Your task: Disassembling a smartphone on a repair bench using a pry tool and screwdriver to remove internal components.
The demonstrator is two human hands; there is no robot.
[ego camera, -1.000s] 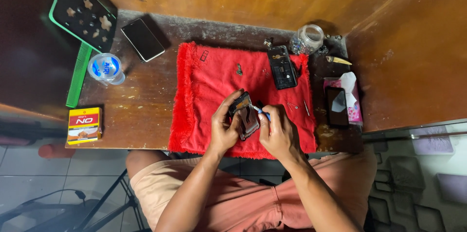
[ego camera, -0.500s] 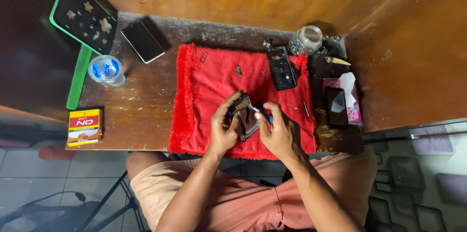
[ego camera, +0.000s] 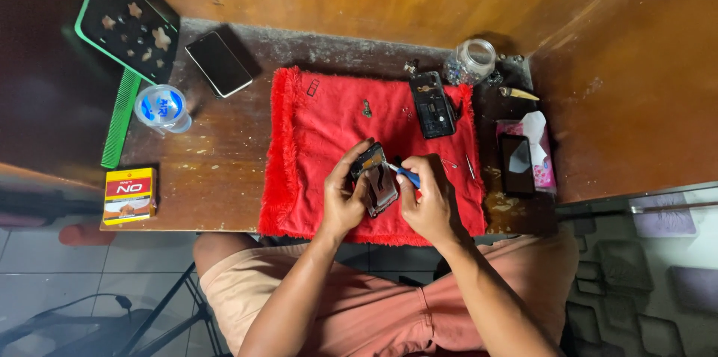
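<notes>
Head view: left hand (ego camera: 345, 196) grips opened phone (ego camera: 376, 179); right hand (ego camera: 430, 203), clamped on blue-handled screwdriver (ego camera: 404, 174), has edged its tip onto it.

Over the red towel (ego camera: 329, 140), the right hand (ego camera: 428, 203) now sits a little lower and closer to the body than 1 second ago, its blue-handled screwdriver (ego camera: 404, 174) angled up and leftward so the tip meets the upper part of the opened phone (ego camera: 378, 177). The left hand (ego camera: 344, 192) shifts its fingers slightly, thumb and forefinger pinching the phone's upper-left edge, and the phone tilts a touch more upright.
</notes>
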